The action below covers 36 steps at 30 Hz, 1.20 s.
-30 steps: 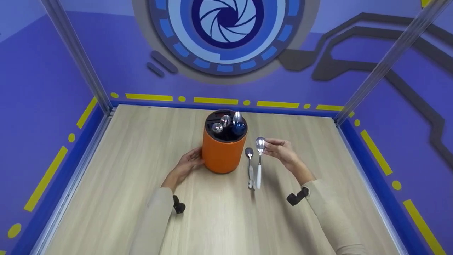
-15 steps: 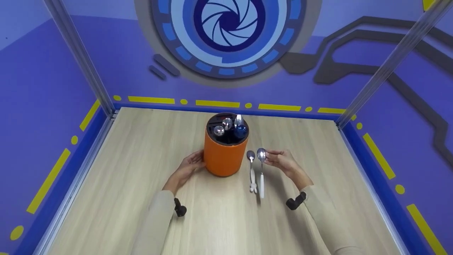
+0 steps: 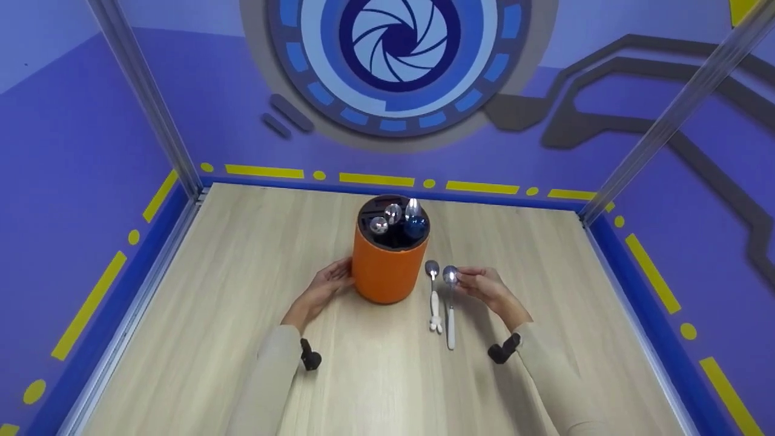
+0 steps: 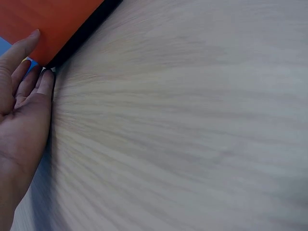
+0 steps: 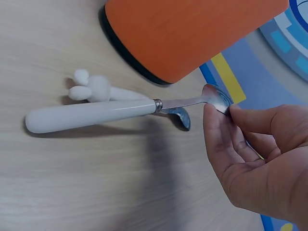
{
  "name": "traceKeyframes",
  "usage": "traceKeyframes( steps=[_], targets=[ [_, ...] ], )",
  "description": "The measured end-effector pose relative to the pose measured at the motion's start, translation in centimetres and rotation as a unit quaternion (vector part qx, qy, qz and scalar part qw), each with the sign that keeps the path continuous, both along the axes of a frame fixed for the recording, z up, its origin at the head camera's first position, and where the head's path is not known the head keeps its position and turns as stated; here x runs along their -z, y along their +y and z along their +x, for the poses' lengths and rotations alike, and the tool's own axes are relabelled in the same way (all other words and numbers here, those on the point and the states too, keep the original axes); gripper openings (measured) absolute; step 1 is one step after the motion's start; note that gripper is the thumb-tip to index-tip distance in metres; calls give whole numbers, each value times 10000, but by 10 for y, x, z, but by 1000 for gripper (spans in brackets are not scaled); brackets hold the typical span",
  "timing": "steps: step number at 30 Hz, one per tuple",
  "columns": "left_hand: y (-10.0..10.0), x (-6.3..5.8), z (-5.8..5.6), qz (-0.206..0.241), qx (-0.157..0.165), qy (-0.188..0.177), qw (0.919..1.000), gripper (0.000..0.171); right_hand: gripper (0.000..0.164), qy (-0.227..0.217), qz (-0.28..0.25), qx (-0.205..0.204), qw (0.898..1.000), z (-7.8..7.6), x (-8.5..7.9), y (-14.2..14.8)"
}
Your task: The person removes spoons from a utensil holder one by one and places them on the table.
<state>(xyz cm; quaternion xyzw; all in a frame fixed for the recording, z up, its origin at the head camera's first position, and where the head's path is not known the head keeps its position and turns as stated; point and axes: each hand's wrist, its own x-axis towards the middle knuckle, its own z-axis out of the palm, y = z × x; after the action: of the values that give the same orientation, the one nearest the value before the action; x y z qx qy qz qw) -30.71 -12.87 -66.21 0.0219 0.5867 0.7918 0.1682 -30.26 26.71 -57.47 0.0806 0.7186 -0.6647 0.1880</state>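
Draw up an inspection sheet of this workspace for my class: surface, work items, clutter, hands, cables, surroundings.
Surface: pale wood-grain tabletop.
Work items: upright orange cylindrical holder, with shiny rounded utensil ends showing; metal spoon with a plain white handle, held; metal spoon with a white rabbit-shaped handle end, lying on the tabletop.
Clutter: nothing seen.
Hands: left hand, beside the holder; right hand, pinching the plain spoon's bowl.
Cables: nothing seen.
Surroundings: blue-purple printed panels; silvery metal posts.

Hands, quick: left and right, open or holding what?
Left hand: open, against the side of the orange holder.
Right hand: closed, pinching the plain white-handled spoon by its bowl.
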Motion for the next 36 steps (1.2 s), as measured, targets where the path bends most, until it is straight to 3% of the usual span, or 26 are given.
traceKeyframes(
  steps=[18, 36],
  targets=[
    [0, -2, -1, -61, -49, -125, 9999, 63, 34, 216, 485, 328, 9981, -5, 22, -2],
    [-2, -2, -2, -239, 13, -36, 9997, 59, 35, 257, 945, 229, 9949, -12, 33, -1]
  ],
)
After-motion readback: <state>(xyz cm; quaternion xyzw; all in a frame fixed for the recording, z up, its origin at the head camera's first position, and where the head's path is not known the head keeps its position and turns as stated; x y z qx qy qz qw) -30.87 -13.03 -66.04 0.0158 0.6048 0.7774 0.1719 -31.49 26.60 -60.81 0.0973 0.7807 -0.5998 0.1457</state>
